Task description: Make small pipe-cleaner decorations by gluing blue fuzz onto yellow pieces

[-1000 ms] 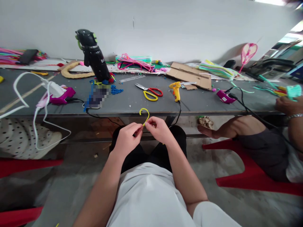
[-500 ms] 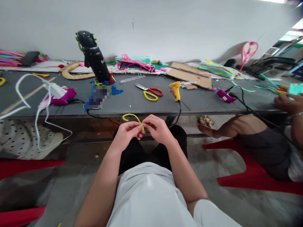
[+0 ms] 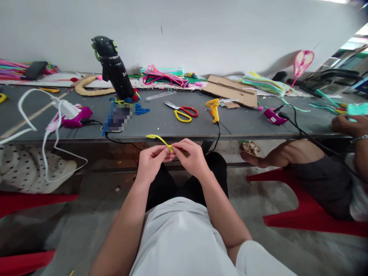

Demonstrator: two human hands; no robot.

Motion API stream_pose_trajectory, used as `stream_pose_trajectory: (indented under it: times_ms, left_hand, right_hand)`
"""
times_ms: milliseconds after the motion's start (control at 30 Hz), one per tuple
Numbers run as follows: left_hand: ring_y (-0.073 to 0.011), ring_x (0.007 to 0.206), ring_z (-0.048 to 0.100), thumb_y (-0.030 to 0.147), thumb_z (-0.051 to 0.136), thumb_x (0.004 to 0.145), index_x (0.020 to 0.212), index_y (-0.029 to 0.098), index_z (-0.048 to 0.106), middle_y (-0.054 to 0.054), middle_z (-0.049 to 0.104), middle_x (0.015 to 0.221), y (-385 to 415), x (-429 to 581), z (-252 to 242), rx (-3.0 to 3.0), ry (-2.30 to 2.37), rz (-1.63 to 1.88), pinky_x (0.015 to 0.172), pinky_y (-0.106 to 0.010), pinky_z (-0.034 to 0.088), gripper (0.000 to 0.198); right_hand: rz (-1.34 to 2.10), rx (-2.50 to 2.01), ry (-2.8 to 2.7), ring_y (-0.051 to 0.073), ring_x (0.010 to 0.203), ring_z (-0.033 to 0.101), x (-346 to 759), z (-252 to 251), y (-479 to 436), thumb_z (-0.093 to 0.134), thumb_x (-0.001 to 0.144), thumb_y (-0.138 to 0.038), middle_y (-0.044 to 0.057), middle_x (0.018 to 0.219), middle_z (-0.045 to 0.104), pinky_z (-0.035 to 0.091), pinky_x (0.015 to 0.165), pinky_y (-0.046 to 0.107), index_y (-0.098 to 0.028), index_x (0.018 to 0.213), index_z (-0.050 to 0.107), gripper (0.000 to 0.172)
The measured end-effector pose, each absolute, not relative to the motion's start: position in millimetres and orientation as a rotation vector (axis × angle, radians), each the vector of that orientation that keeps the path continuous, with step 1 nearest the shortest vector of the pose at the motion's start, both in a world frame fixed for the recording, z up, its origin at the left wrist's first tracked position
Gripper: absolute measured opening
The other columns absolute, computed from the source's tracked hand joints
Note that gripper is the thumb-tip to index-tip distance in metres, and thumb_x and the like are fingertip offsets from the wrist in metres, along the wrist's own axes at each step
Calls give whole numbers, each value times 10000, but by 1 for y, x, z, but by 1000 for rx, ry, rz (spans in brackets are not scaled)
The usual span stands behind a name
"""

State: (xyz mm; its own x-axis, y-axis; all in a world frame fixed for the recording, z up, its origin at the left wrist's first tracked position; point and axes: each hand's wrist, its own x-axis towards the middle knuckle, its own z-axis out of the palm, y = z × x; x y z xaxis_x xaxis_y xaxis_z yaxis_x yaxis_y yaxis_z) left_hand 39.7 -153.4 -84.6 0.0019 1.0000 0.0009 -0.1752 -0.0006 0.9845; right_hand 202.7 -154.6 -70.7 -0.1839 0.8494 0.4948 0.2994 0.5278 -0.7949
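A bent yellow pipe cleaner (image 3: 159, 138) is pinched between my two hands, just in front of the table's near edge and above my lap. My left hand (image 3: 151, 160) grips it with thumb and fingers closed. Against it, my right hand (image 3: 190, 155) pinches the same piece near its lower end, which the fingertips partly hide. The free end reaches up and to the left. On the table beyond lie scissors (image 3: 182, 113) with one red and one yellow handle, blades apart, and a yellow hot glue gun (image 3: 213, 109) with its cord hanging over the edge.
A black bottle (image 3: 117, 74) stands at the back left, near a blurred-out phone (image 3: 118, 118) and blue fuzzy pieces (image 3: 142, 109). Cardboard (image 3: 230, 92) lies at the back. Purple power blocks (image 3: 77, 117) trail cables. A co-worker's hand (image 3: 349, 124) is at far right.
The yellow pipe cleaner's free end has swung from a rounded hook to a flatter line pointing left. Both hands have shifted slightly, still pinching it.
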Motion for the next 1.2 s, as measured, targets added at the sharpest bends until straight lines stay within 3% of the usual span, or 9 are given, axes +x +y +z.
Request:
stream_pose_trajectory:
  times_ms: [367,567,800,1000,1200]
  left_hand:
    - [-194,770,756,363,821,717,901,147,767,-73,781,827,-153,49,-89,849,1109,1384,802,-352,624,289]
    - [-164,685,737,320,850,690,835,132,774,-73,768,770,-151,49,-87,747,1069,1413,690,-273,616,249]
    - [-137,706,702,336,825,730,839,159,759,-40,740,765,-151,48,-88,832,1047,1453,657,-234,591,218]
    - [-76,641,592,320,806,762,837,150,753,-12,676,739,-151,48,-93,979,1049,1469,561,-148,482,193]
    - [-103,637,654,274,825,741,870,150,753,-33,710,768,-150,39,-89,898,939,1323,602,-186,548,193]
  right_hand:
    - [516,-1070,-1797,146,795,590,191,-83,-156,516,941,-224,80,983,616,503,742,272,-193,1163,733,312]
    - [416,-1107,-1899,167,911,602,191,-84,-157,519,945,-206,76,1022,629,510,810,285,-229,1196,722,324]
    - [564,-1017,-1639,148,838,621,186,-86,-153,595,925,-267,67,953,628,525,742,265,-180,1017,753,202]
    - [802,-1063,-1527,149,771,636,185,-85,-153,607,915,-353,54,876,673,517,690,262,-174,898,710,208]
    - [960,-1068,-1476,153,732,625,190,-87,-152,628,890,-364,42,815,670,503,665,266,-161,864,661,208]
